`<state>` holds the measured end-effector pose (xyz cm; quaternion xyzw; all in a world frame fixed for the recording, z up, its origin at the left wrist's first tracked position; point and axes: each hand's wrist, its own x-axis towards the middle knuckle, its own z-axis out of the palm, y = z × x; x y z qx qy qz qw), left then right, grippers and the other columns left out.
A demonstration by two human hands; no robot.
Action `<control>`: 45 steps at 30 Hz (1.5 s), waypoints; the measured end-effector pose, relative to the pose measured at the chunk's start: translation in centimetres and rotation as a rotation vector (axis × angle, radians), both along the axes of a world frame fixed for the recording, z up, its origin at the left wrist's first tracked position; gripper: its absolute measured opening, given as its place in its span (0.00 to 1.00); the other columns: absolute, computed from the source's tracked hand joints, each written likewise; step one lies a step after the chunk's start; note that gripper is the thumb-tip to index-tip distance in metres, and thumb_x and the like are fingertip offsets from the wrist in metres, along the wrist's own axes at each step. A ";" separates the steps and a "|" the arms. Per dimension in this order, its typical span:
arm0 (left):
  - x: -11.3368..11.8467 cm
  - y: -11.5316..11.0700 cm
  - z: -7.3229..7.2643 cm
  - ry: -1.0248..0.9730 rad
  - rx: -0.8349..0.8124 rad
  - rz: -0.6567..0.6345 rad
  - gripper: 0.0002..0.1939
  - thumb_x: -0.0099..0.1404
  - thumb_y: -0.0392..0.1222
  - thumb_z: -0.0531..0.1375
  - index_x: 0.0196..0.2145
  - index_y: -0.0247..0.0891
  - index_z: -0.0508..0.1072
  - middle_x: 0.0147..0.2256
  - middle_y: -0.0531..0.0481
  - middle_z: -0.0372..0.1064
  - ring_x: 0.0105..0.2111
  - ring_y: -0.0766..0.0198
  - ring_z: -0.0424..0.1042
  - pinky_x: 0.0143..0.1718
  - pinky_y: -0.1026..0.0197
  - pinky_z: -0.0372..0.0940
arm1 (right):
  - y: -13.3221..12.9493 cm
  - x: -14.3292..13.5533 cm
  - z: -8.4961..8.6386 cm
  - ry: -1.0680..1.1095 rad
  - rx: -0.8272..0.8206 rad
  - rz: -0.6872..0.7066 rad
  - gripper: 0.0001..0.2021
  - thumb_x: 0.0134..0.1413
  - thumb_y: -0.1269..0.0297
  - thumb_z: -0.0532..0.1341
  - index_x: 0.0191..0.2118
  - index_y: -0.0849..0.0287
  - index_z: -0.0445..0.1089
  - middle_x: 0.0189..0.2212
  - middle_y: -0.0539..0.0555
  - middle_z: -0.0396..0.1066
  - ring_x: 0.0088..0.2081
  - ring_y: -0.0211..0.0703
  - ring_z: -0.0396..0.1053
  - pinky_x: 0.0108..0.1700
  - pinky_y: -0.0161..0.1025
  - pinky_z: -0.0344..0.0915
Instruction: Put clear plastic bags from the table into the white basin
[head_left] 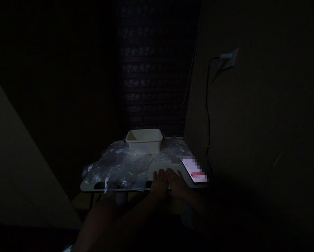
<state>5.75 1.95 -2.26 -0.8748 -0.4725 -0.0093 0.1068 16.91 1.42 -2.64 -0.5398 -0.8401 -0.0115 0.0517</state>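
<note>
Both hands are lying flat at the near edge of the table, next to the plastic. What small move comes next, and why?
Probably slide the left hand leftward onto the crumpled clear plastic. Both it and the right hand lie open, palms down and empty on the small table; the plastic is nearest, the white tub farther back.

Dim domestic room, small work corner.
Item: low white rectangular tabletop [91, 187] under the fingers [170, 172]; beyond the fingertips, a white rectangular plastic tub [144, 141] and crumpled clear plastic sheeting [117, 168]; right of them, a lit flat phone screen [195, 169]; above that, a white wall socket [228, 58] with black cable [206, 105]; dark patterned blind [154, 70] behind.
</note>
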 end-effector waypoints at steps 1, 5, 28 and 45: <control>0.0 0.0 0.0 0.000 0.006 -0.001 0.30 0.52 0.45 0.43 0.49 0.23 0.47 0.49 0.34 0.43 0.49 0.51 0.41 0.46 0.47 0.35 | 0.0 0.0 0.1 -0.001 -0.008 0.001 0.36 0.33 0.60 0.50 0.51 0.70 0.39 0.52 0.61 0.37 0.52 0.47 0.31 0.48 0.49 0.26; 0.0 0.1 -0.1 0.015 0.000 -0.006 0.32 0.50 0.47 0.45 0.49 0.22 0.47 0.50 0.33 0.42 0.50 0.51 0.39 0.46 0.47 0.35 | 0.1 0.0 0.1 -0.002 -0.030 0.004 0.37 0.33 0.59 0.50 0.52 0.70 0.38 0.52 0.61 0.36 0.52 0.47 0.30 0.48 0.50 0.26; 0.0 0.0 0.1 -0.009 0.008 0.007 0.28 0.52 0.44 0.43 0.49 0.23 0.48 0.49 0.35 0.43 0.49 0.51 0.40 0.46 0.46 0.36 | 0.0 -0.2 0.2 0.002 -0.040 -0.014 0.35 0.34 0.63 0.49 0.52 0.70 0.38 0.52 0.61 0.35 0.52 0.47 0.29 0.48 0.51 0.26; 0.1 -0.2 0.5 0.008 -0.029 0.014 0.30 0.51 0.45 0.45 0.49 0.23 0.47 0.50 0.34 0.43 0.49 0.51 0.41 0.46 0.47 0.36 | 0.0 -0.1 0.2 0.005 -0.032 -0.001 0.35 0.34 0.61 0.49 0.52 0.70 0.38 0.52 0.62 0.36 0.52 0.47 0.30 0.47 0.51 0.27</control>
